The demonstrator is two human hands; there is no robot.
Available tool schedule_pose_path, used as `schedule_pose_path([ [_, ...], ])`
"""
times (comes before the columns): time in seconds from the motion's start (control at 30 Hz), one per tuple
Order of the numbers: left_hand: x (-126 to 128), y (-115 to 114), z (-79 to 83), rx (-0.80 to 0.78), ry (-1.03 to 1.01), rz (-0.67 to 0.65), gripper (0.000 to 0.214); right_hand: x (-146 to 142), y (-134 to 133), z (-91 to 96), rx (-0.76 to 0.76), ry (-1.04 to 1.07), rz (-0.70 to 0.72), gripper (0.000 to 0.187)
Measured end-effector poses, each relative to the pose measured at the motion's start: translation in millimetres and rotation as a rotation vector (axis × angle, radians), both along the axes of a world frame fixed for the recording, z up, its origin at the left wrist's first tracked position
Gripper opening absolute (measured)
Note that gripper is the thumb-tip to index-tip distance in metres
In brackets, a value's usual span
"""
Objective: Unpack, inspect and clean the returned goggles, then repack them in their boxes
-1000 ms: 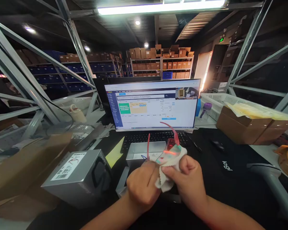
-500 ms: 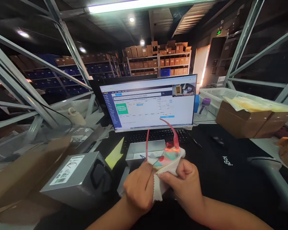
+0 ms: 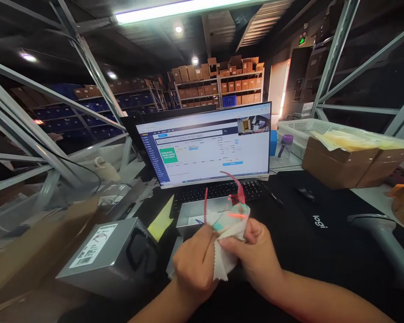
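Both my hands hold a pair of glasses (image 3: 234, 211) with thin red arms and a tinted, shiny lens, low in the middle of the view. My left hand (image 3: 193, 264) is closed on the glasses' left side. My right hand (image 3: 256, 255) pinches a white cleaning cloth (image 3: 224, 260) against the lens. The red arms stick up toward the monitor (image 3: 205, 146). An open grey box (image 3: 197, 213) lies just behind my hands, in front of the black keyboard (image 3: 218, 190).
A grey product box with a barcode label (image 3: 111, 255) sits at left, cardboard beside it. At right stand a brown carton (image 3: 343, 163) with yellow bags, a white basket, a purple-capped bottle (image 3: 284, 148), a barcode scanner (image 3: 377, 224). Metal racking frames both sides.
My hands have shifted slightly with the glasses; the cloth now hangs lower below the lens. The view has drifted a little to the right.
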State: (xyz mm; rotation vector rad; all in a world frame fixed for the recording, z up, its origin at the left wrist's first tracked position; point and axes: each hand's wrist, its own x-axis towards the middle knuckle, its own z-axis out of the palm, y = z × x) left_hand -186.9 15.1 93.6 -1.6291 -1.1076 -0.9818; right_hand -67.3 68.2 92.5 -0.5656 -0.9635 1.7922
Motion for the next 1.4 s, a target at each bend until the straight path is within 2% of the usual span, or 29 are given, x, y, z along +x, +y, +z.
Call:
schedule_pose_path([
  [0.07, -1, 1, -0.5, 0.014, 0.003, 0.010, 0.015, 0, 3, 4.3, -0.036, 0.010, 0.029, 0.070],
  [0.17, -1, 4, -4.1, 0.017, 0.047, 0.004, 0.013, 10, 19, 25.9, -0.145, 0.067, 0.154, 0.050],
  [0.23, -1, 7, -6.6, -0.032, 0.073, -0.033, 0.013, 18, 30, 38.9, -0.210, 0.120, 0.204, 0.046],
  [0.3, -1, 7, -8.1, -0.076, 0.083, -0.067, 0.012, 22, 35, 43.6, -0.240, 0.148, 0.191, 0.047],
  [0.37, -1, 6, -7.9, -0.074, 0.090, -0.070, 0.011, 20, 32, 39.2, -0.230, 0.144, 0.158, 0.049],
  [0.53, -4, 0, -3.6, -0.060, 0.062, 0.016, 0.007, 4, 9, 9.8, -0.109, 0.080, 0.132, 0.058],
  [0.67, -4, -2, -5.5, -0.052, 0.022, -0.014, 0.011, 0, 0, -3.2, -0.009, 0.011, 0.072, 0.070],
  [0.8, -3, 0, -4.2, -0.079, -0.025, -0.042, 0.007, 5, 4, -0.1, 0.032, -0.016, 0.099, 0.073],
  [0.93, -5, -2, 8.8, -0.177, -0.146, -0.090, 0.006, 11, 21, 7.8, 0.073, -0.042, 0.160, 0.078],
  [1.03, -5, -6, 16.2, -0.198, -0.264, -0.106, 0.014, 19, 39, 12.5, 0.109, -0.032, 0.155, 0.080],
  [1.2, -3, -10, 14.2, -0.213, -0.296, -0.091, 0.017, 34, 63, 16.3, 0.119, -0.006, 0.148, 0.077],
  [1.4, -1, -12, 11.4, -0.218, -0.285, -0.081, 0.018, 47, 72, 22.3, 0.155, -0.040, 0.136, 0.075],
])
